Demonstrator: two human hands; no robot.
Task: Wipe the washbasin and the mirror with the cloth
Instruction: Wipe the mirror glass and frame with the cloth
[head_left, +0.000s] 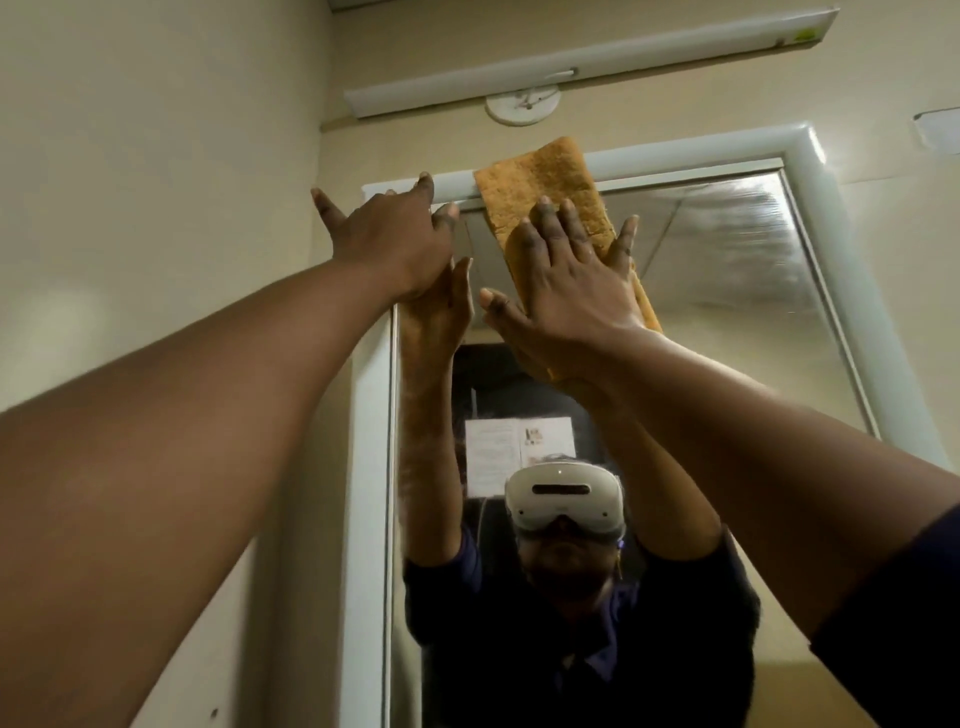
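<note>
My right hand (566, 280), fingers straight, presses the orange cloth (540, 187) flat against the mirror (727, 270) top; my open left hand (395, 234) braces on the white frame (810, 208) beside it.

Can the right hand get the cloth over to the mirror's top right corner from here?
Probably yes. The right hand presses the cloth flat at the mirror's top edge, and nothing blocks the glass toward that corner, though the arm already looks well stretched.

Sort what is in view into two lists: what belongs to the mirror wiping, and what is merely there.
Belongs to the job:
cloth, pressed flat by the right hand
mirror and its white frame
left hand, resting on the frame's top corner

Merely there:
tube light
round wall fitting
</note>
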